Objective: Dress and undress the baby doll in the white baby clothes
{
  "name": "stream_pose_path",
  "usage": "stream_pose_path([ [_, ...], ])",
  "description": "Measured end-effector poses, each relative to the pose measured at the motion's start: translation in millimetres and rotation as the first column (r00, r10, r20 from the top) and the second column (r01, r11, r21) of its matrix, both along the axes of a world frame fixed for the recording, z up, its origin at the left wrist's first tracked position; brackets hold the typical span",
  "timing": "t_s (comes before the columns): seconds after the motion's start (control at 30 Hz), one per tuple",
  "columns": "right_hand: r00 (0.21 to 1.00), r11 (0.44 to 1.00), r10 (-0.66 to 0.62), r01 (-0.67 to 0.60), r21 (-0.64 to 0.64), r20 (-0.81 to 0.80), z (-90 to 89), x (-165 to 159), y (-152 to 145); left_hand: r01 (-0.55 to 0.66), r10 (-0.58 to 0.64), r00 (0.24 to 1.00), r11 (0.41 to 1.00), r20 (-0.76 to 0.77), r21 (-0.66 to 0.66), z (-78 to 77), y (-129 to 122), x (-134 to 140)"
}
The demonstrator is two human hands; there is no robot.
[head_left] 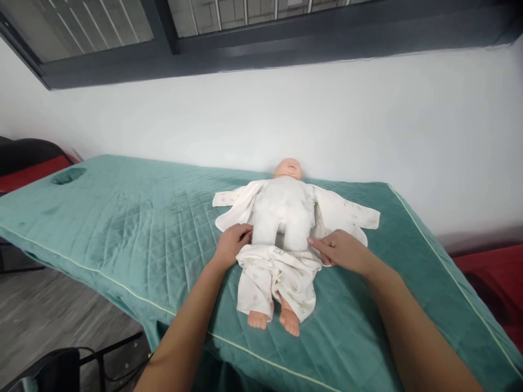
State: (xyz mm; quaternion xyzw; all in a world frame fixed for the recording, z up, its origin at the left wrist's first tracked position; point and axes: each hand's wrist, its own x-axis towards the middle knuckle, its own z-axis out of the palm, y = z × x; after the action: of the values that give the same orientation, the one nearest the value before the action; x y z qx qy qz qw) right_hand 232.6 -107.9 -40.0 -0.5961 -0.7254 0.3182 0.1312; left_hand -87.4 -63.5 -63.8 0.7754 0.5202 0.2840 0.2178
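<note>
A baby doll lies on its back on a green quilted bed cover, feet toward me. Its soft white body shows between the spread halves of an open white baby jacket. White printed baby pants are bunched around its lower legs, with both bare feet showing below the cuffs. My left hand is closed at the left end of the waistband, its fingertips beside the doll's thigh. At the right end, my right hand pinches the waistband with thumb and fingers; the cloth inside both grips is mostly hidden.
The green quilted cover spreads over a long bed with a face hole at its far left. A white wall with a dark window frame runs behind. Red-and-black chairs stand at both ends.
</note>
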Motion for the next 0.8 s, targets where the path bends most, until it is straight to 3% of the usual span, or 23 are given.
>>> stream_pose_path([
  [0.13, 0.997, 0.999, -0.001, 0.005, 0.038, -0.083, -4.8, 4, 2, -0.008, 0.013, 0.997, 0.998, 0.074, -0.059, 1.8, 0, 0],
  [0.23, 0.986, 0.983, -0.047, 0.074, 0.168, -0.160, -7.8, 1, 1, -0.033, 0.062, 0.975, 0.990, 0.214, -0.139, 6.6, -3, 1],
  [0.3, 0.975, 0.942, -0.066, 0.132, 0.308, -0.214, -8.3, -8, -2, -0.056, 0.115, 0.940, 0.981, 0.322, -0.187, 10.7, -6, 1],
  [0.37, 0.968, 0.882, -0.008, 0.126, 0.454, -0.251, -6.6, -23, -6, -0.054, 0.148, 0.897, 0.971, 0.416, -0.231, 14.4, -10, 2],
  [0.47, 0.957, 0.791, 0.208, -0.042, 0.610, -0.203, 0.9, -48, -14, 0.026, 0.127, 0.852, 0.959, 0.507, -0.284, 17.1, -16, 2],
  [0.57, 0.937, 0.756, 0.331, -0.194, 0.625, -0.110, 11.3, -64, -18, 0.144, 0.050, 0.842, 0.939, 0.538, -0.313, 16.9, -19, 0],
  [0.8, 0.885, 0.803, 0.449, -0.340, 0.490, -0.123, 22.3, -58, -19, 0.447, -0.201, 0.767, 0.849, 0.609, -0.283, 20.0, -18, -12],
])
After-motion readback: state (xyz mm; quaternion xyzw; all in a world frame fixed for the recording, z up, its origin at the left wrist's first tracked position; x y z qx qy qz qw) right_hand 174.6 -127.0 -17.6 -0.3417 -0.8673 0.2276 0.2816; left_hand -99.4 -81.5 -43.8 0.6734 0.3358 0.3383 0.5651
